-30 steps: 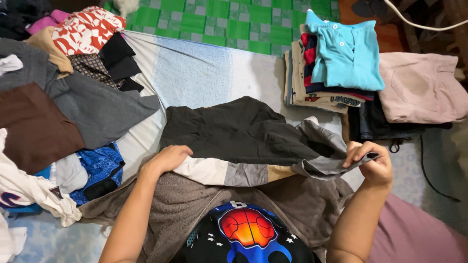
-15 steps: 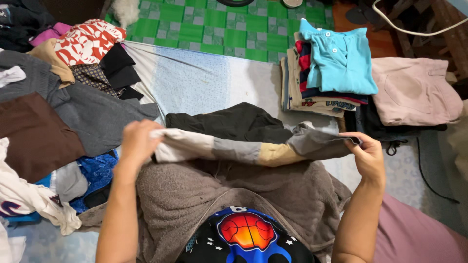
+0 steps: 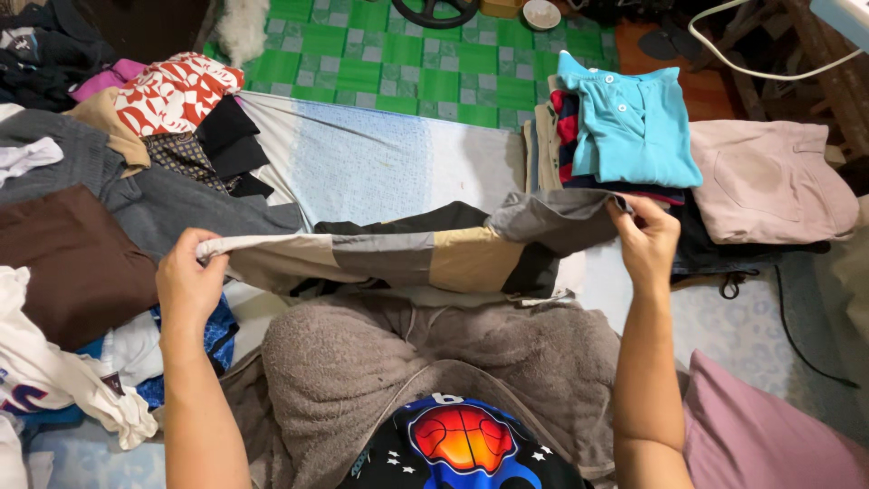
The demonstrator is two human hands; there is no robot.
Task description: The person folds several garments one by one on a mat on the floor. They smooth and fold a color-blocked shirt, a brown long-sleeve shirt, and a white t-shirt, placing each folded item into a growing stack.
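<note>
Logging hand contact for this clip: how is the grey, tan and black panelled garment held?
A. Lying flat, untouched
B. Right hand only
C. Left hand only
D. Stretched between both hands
D: the left hand pinches one end and the right hand the other, so the panelled garment hangs stretched between them above the grey towel.

We're in a home, on a bed or floor mattress with a pale blue speckled sheet (image 3: 362, 163), green checked vinyl flooring (image 3: 407, 63) beyond it. Loose heaps of mixed clothes (image 3: 100, 181) on our left, a folded stack topped by a turquoise buttoned polo shirt (image 3: 629, 122) on our right, a mauve pillow (image 3: 760, 435) nearby.
</note>
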